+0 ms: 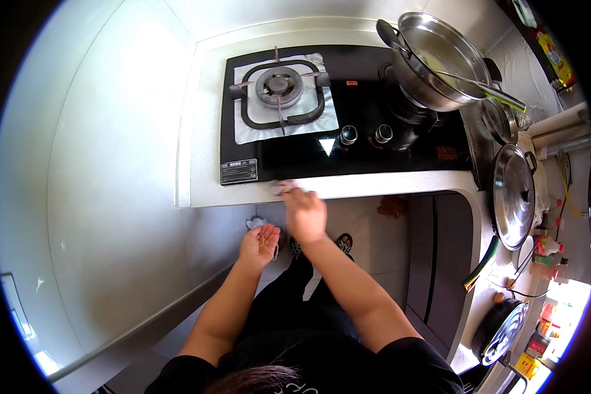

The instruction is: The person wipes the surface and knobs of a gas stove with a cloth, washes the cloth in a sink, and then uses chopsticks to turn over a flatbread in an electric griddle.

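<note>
My right hand is at the front edge of the white counter, its fingers closed on a small crumpled pale-purple cloth. The cloth touches the counter strip just in front of the black gas cooktop; motion blurs it and the fingertips. Lower and to the left, my left hand is held palm up below the counter edge, fingers apart, with nothing that I can make out in it. On the cooktop's left side, foil surrounds the bare burner.
A steel pot with a ladle and a green-handled utensil sits on the right burner. Along the right counter lie a pot lid, a green-handled tool and several bottles. A wall rises at the left; grey cabinets stand below right.
</note>
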Motion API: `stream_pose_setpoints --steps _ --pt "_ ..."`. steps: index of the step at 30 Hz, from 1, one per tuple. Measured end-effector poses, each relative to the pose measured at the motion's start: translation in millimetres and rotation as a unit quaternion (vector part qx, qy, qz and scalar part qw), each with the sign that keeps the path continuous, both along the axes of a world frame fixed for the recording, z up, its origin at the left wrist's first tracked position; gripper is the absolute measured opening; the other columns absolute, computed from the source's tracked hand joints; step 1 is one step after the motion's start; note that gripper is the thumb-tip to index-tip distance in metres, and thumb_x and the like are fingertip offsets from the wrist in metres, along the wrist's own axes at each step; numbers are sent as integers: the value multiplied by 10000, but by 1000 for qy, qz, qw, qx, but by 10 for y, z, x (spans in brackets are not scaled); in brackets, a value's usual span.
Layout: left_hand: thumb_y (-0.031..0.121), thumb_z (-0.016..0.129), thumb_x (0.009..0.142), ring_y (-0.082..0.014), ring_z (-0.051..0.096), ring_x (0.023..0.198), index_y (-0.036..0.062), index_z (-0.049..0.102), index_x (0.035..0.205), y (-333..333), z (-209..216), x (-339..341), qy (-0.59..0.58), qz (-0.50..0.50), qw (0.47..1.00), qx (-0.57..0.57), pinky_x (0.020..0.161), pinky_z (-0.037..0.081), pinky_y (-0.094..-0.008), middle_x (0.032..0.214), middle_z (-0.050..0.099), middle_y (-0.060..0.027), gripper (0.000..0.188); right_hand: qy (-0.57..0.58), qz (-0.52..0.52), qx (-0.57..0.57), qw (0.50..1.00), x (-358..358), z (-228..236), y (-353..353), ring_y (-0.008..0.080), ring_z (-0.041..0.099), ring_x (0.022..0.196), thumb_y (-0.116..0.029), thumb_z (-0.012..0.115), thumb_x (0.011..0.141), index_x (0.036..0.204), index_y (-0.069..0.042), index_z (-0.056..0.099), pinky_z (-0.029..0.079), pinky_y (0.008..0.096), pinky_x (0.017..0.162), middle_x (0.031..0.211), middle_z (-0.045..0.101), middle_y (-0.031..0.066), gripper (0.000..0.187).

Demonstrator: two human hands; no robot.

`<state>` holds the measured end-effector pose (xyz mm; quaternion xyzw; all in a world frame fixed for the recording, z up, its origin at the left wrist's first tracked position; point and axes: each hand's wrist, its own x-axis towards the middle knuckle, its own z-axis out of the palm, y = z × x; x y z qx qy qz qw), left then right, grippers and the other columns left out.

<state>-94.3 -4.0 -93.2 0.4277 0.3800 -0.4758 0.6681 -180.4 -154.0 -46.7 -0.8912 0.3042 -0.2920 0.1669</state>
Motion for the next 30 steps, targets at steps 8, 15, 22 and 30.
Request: stream_pose_setpoints --steps 8,15,22,30 --pt "130 463 910 -247 644 803 -14 545 911 652 -261 276 -40 48 998 4 744 567 -361 840 632 -102 166 209 223 50 951 1098 37 492 228 553 937 -104 582 753 969 -172 648 493 365 741 1015 605 -6 236" --pt "118 439 921 -279 643 825 -49 540 914 532 -253 200 -13 41 998 40 798 562 -393 861 632 -140 195 266 225 155 924 408 381 231 210 583 980 -127 601 764 906 -228 676 482 356 818 965 654 -26 189" --pt "143 487 911 -280 626 907 -29 552 961 -95 -111 -342 26 -149 989 2 808 544 -368 928 621 -125 190 -238 -130 717 642 -1680 327 43 140 625 754 34 582 750 1164 26 591 506 251 678 942 651 103 414" --pt "166 498 916 -284 644 882 -23 580 955 -815 765 -1509 42 -426 896 -123 780 552 -361 883 639 -142 209 -392 -300 659 568 -3312 757 999 140 640 752 46 579 766 1156 11 590 531 256 695 936 657 101 391"
